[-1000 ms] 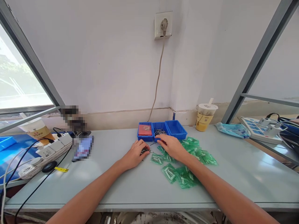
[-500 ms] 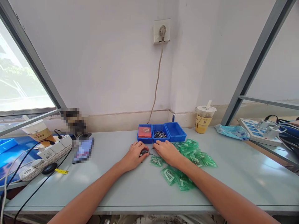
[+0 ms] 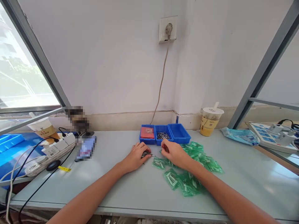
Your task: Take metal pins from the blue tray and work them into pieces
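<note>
My left hand [image 3: 137,157] rests on the table, fingers curled around a small heap of screws [image 3: 146,153] that shows at the thumb side. To its right, my right hand [image 3: 175,152] has its thumb and fingertips pinched together in front of the bins; whatever they hold is hidden. A blue bin with a red packet [image 3: 147,132], one with many loose screws [image 3: 163,135] and an empty blue bin [image 3: 179,133] stand side by side behind the hands. Green plastic bags [image 3: 187,183] with small metal parts inside lie around and under my right forearm.
A drink cup [image 3: 210,122] and a light-blue packet [image 3: 240,136] are at the back right, near a power strip [image 3: 272,137]. On the left are a phone [image 3: 86,148], a white power strip [image 3: 52,155], cables and another drink cup [image 3: 44,128].
My right hand has drawn back to the right, away from the left hand, and its fingers have curled into a pinch. My left hand stays around the screws. The view has shifted slightly.
</note>
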### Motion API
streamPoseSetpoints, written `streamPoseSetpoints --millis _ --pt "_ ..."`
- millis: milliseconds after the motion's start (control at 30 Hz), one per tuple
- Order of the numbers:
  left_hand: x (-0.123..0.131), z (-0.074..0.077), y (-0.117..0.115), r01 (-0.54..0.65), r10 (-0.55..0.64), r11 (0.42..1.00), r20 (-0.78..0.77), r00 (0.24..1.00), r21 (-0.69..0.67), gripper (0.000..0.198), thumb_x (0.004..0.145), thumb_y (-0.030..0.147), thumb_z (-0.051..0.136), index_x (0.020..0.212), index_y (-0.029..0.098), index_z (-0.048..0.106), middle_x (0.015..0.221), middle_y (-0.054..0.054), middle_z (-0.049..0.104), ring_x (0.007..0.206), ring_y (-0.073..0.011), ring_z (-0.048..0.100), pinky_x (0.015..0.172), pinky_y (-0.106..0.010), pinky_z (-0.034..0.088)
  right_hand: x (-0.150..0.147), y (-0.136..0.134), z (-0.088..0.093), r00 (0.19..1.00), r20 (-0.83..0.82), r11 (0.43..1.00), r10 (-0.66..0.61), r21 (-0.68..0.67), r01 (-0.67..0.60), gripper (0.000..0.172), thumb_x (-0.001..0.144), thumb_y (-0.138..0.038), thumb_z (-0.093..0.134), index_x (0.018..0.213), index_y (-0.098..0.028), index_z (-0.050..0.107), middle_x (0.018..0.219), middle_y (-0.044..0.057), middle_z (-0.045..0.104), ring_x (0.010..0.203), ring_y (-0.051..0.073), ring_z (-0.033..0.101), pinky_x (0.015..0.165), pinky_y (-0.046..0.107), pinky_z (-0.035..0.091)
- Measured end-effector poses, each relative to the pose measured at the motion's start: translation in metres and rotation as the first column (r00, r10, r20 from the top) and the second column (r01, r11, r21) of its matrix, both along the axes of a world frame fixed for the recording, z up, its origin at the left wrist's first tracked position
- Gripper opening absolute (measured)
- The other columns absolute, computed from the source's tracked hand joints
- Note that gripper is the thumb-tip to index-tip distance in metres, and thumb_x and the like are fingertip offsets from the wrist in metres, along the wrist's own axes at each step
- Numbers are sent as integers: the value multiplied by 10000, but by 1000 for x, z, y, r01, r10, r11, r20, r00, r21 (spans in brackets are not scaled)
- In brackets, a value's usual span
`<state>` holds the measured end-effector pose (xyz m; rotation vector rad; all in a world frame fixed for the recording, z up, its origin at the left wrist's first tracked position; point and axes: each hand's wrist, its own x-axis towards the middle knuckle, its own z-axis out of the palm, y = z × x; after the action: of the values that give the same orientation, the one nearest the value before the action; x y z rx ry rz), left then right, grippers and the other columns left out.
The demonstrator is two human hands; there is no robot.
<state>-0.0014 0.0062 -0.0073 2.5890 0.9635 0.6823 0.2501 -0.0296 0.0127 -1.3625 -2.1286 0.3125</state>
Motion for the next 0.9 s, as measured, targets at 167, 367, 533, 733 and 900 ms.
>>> streamPoseSetpoints --millis 167,367,533,733,900 --pt "0 1 0 3 -3 1000 -2 1000 -11 211 1041 417 539 1081 245 653 1119 -54 626 1045 -246 525 960 -412 418 8 4 1 927 -376 984 -21 -171 -47 70 879 -247 577 835 -217 530 724 -32 623 672 153 585 629 267 421" --pt "-1 1 1 11 -11 1000 -4 1000 -12 182 1041 394 547 1079 249 649 1111 -45 627 1035 -240 529 966 -407 412 11 11 1 762 -648 958 12 -211 -195 231 827 -336 720 777 -188 550 925 42 688 772 165 650 663 284 510" --pt "-2 0 1 11 -11 1000 -4 1000 -8 165 1035 382 564 1091 251 648 1120 -44 626 1040 -239 526 952 -394 414 10 13 2 679 -734 951 -15 -219 -216 329 836 -457 765 875 -179 594 769 -11 631 721 148 613 673 295 535" --pt "-3 0 1 13 -13 1000 -9 1000 -5 175 1035 391 562 1085 250 653 1110 -43 625 1034 -234 532 962 -395 413 5 7 8 597 -800 934 -64 -259 -246 415 804 -534 807 952 -184 637 837 6 640 724 139 607 672 291 532" --pt "-4 1 1 9 -9 1000 -13 1000 -2 162 1034 378 566 1086 251 653 1112 -37 627 1038 -231 530 967 -395 410 5 7 5 534 -838 906 -107 -304 -296 409 838 -564 773 947 -174 714 885 28 634 708 121 572 670 281 509"
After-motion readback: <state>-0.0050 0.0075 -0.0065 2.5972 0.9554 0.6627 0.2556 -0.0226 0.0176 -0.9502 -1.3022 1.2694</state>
